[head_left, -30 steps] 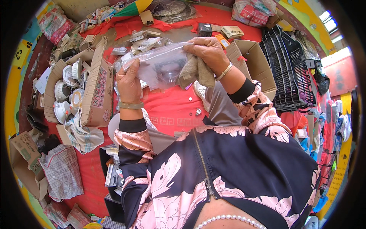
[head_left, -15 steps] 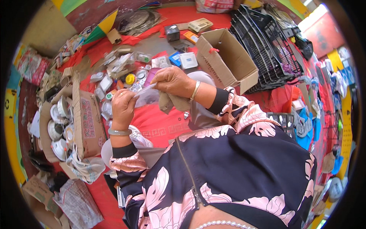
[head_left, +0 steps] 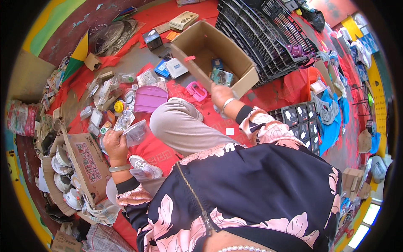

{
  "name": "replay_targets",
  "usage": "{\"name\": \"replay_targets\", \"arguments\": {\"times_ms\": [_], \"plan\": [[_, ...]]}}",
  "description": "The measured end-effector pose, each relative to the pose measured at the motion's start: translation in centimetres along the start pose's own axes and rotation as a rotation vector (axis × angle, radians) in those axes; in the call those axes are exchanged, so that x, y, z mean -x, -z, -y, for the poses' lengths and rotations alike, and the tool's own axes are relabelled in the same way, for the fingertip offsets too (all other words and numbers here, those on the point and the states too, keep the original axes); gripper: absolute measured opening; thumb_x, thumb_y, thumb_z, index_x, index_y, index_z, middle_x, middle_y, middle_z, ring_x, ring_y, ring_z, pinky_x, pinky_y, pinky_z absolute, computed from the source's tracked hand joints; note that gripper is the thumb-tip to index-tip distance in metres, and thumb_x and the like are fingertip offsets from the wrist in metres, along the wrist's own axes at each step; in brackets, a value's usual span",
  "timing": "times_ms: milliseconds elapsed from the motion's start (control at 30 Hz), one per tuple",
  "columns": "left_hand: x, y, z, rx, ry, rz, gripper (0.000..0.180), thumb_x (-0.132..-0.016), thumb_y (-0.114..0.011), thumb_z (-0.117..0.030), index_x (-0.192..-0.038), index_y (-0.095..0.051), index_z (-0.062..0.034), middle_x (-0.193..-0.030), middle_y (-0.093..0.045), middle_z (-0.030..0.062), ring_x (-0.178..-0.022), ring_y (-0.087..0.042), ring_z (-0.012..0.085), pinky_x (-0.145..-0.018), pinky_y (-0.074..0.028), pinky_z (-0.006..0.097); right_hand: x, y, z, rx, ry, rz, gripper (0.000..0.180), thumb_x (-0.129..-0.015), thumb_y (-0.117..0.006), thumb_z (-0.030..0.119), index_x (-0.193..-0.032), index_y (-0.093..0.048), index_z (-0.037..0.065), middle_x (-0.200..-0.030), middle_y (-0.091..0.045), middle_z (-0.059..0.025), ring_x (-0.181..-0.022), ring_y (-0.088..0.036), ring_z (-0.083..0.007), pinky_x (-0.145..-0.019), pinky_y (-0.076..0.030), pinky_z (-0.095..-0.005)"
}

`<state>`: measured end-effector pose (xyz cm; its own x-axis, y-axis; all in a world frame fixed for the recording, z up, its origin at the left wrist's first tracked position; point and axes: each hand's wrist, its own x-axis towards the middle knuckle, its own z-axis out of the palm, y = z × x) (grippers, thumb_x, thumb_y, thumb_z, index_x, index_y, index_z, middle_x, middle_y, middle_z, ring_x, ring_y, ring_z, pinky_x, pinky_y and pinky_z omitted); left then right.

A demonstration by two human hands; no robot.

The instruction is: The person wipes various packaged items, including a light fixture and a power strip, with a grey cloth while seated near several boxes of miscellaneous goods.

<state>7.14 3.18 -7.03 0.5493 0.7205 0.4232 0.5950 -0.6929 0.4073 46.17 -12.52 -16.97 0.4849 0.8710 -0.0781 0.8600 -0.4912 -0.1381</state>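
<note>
My left hand (head_left: 115, 145) is closed, its fingertips pinching a piece of clear plastic (head_left: 136, 132) that looks like a thin bag or pouch. Loose small electrical parts in clear packs lie just beyond it. Farther right, my right hand (head_left: 222, 95) is at the near corner of an open cardboard box (head_left: 247, 86), its fingers bent against the edge. A bit of greyish cloth (head_left: 218, 111) shows below the palm, mostly hidden. Inside the box lie a blue-green pack (head_left: 221, 77) and a small dark blue box (head_left: 217, 64).
A purple tray (head_left: 150, 99) and a pink brush-like thing (head_left: 196, 91) lie ahead on the red mat. Stacked black crates (head_left: 268, 38) stand beyond the box. At the left, a carton (head_left: 90, 168) holds several white round lamp-like fittings. Packs with dark fronts (head_left: 299, 122) sit at the right.
My hands have parted. The right one has moved right from the plastic to the cardboard box; the left has moved down and left, keeping the plastic. The view has shifted, and the box's contents now show.
</note>
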Motion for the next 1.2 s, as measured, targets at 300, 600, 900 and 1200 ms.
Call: {"name": "replay_targets", "arguments": {"times_ms": [300, 600, 900, 1200], "plan": [[-1.7, -2.4, -0.3, 0.089, 0.015, 0.046, 0.012, -0.069, -0.07, -0.007, -0.068, -0.058, -0.0043, -0.066, -0.055, 0.0092, -0.074, -0.054, 0.0296, -0.068, -0.041, 0.04, 2.6, -2.6, 3.5, -0.07, 0.051, -0.014, 0.018, -0.083, -0.045, 0.01, -0.087, -0.058, -0.001, -0.078, -0.066, -0.0181, -0.075, -0.065, -0.0306, -0.066, -0.052, -0.0405], [-1.4, -3.0, 0.2, 0.009, -0.042, 0.08, 0.011, -0.068, -0.071, -0.006, -0.069, -0.06, -0.0053, -0.068, -0.056, 0.0091, -0.076, -0.055, 0.0288, -0.072, -0.041, 0.04, 4.5, -2.3, 2.2, -0.063, 0.109, 0.004, 0.016, -0.079, -0.047, 0.008, -0.088, -0.056, -0.003, -0.075, -0.065, -0.0169, -0.07, -0.065, -0.0311, -0.06, -0.052, -0.0397], [-1.8, -2.4, -0.5, 0.021, 0.008, 0.042, 0.012, -0.067, -0.07, -0.005, -0.068, -0.058, -0.0052, -0.07, -0.056, 0.0092, -0.077, -0.055, 0.0284, -0.072, -0.041, 0.039, 5.5, -3.3, 1.8, -0.061, 0.026, 0.052, 0.015, -0.078, -0.049, 0.009, -0.086, -0.058, 0.0, -0.074, -0.065, -0.0159, -0.068, -0.065, -0.0302, -0.058, -0.052, -0.0409], [-2.3, -0.4, -1.1, 0.057, -0.01, -0.066, 0.009, -0.071, -0.067, -0.006, -0.071, -0.059, -0.0022, -0.069, -0.059, 0.0129, -0.067, -0.056, 0.0318, -0.062, -0.043, 0.04, -1.5, 0.4, -3.7, 0.048, -0.092, 0.066, 0.018, -0.077, -0.053, 0.013, -0.078, -0.069, 0.005, -0.08, -0.067, -0.0158, -0.076, -0.066, -0.0332, -0.068, -0.053, -0.0428]]}}
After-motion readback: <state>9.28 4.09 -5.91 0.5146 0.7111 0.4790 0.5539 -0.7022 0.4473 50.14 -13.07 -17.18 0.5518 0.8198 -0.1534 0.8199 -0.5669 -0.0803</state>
